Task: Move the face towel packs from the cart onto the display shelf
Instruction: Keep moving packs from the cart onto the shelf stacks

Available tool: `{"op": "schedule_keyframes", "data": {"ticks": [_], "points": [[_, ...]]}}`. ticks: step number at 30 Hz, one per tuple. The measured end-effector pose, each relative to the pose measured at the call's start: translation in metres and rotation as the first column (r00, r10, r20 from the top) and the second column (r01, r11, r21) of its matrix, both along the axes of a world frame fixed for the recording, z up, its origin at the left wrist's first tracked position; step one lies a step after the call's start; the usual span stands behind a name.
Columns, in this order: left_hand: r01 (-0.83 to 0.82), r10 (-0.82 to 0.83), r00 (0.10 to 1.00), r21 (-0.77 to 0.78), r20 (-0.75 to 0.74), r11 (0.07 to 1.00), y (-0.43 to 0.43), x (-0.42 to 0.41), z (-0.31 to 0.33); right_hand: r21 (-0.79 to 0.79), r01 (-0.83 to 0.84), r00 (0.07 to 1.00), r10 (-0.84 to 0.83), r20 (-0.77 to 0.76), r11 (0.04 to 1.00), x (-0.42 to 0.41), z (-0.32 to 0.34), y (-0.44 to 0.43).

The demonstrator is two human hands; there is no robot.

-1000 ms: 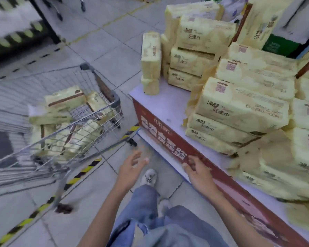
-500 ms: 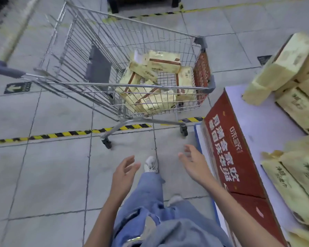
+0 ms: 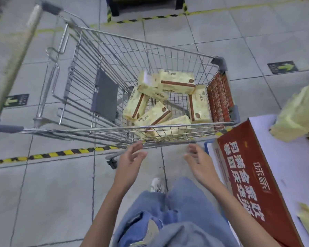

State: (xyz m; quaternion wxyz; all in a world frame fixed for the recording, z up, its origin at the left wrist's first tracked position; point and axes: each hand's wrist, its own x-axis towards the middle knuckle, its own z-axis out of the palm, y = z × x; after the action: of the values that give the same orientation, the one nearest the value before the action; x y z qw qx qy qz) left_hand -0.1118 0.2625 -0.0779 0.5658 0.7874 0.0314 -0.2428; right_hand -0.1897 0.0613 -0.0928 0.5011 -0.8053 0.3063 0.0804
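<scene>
Grip slack: left hand [image 3: 130, 163], right hand [image 3: 199, 163] (wire cart [image 3: 96, 130] holds boxy packs [image 3: 177, 82]).

Yellow face towel packs [image 3: 165, 106] jumbled in cart [image 3: 150, 128]; display shelf [image 3: 292, 168] right.

The cart's [image 3: 219, 63] near wire wall is standing between the left hand [image 3: 130, 159], the right hand [image 3: 198, 161] and the face towel packs [image 3: 177, 82]; its open top is leaving room above.
</scene>
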Motion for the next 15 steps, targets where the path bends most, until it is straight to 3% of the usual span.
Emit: {"op": "schedule_keyframes", "data": {"ticks": [6, 11, 15], "points": [[0.05, -0.047, 0.997, -0.048, 0.057, 0.998, -0.043, 0.089, 0.018, -0.043, 0.031, 0.993, -0.026, 0.112, 0.999, 0.071, 0.008, -0.033], [0.016, -0.019, 0.996, 0.03, 0.084, 0.999, -0.086, 0.168, 0.01, -0.045, 0.007, 0.989, 0.0, 0.149, 0.999, 0.155, 0.007, -0.083], [0.005, -0.009, 1.0, 0.146, 0.022, 0.989, -0.119, 0.235, -0.004, -0.077, -0.072, 0.988, 0.082, 0.13, 0.994, 0.233, -0.002, -0.133]]}}
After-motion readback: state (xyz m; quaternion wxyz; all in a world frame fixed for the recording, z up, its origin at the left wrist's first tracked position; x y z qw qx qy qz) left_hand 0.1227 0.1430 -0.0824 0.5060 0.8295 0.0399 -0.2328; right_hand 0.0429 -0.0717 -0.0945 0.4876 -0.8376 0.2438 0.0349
